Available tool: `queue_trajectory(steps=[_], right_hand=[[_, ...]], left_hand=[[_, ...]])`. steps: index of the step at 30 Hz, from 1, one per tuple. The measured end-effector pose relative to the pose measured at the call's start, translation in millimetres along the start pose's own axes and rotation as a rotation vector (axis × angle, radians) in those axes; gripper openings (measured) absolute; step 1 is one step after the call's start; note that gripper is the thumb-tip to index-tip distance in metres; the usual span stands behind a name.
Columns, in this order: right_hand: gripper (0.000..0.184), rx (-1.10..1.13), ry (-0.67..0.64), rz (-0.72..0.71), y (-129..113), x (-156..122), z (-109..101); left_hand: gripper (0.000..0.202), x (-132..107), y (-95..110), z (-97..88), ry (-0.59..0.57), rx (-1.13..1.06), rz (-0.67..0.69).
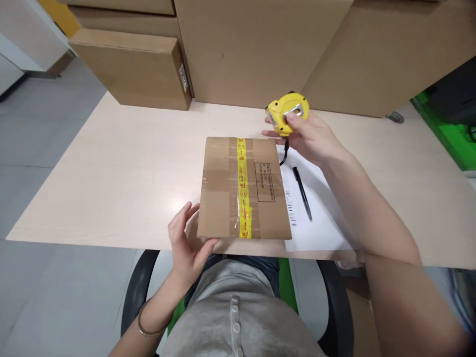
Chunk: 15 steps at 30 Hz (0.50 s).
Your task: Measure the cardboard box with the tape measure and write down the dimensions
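Note:
A flat cardboard box [223, 198] sealed with clear and yellow printed tape lies on the pale wooden table [111, 173] near its front edge. My left hand [188, 245] rests against the box's near left corner, thumb along its front edge and fingers spread. My right hand [307, 136] is raised past the box's far right corner, fingers wrapped round a yellow tape measure [288, 111] whose black strap dangles below it.
A white sheet of paper [320, 218] lies right of the box with a black pen [302, 192] on it. Large cardboard boxes [260, 49] line the table's back edge, a smaller one [134, 69] at back left. A green crate [449, 129] stands far right.

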State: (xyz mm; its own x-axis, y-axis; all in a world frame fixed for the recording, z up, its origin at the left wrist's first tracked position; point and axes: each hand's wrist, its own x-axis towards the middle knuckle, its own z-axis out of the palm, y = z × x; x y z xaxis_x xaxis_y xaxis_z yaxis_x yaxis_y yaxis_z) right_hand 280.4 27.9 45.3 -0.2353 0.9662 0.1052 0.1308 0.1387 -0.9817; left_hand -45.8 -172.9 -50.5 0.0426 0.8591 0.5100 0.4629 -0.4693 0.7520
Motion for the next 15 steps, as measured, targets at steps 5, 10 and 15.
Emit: queue_trajectory(steps=[5, 10, 15], right_hand=[[0.056, 0.144, 0.054, 0.094, -3.9, -8.7, 4.7], [0.035, 0.241, 0.245, 0.037, -48.6, -64.5, 15.5], [0.028, 0.269, 0.461, 0.114, -75.9, -150.0, 28.5]], left_hand=[[0.066, 14.9, 14.3, 6.1, 0.163, -0.126, -0.378], [0.078, 85.6, 26.0, 3.5, 0.292, -0.610, -0.527], [0.068, 144.8, 12.0, 7.1, -0.089, -1.141, -0.672]])
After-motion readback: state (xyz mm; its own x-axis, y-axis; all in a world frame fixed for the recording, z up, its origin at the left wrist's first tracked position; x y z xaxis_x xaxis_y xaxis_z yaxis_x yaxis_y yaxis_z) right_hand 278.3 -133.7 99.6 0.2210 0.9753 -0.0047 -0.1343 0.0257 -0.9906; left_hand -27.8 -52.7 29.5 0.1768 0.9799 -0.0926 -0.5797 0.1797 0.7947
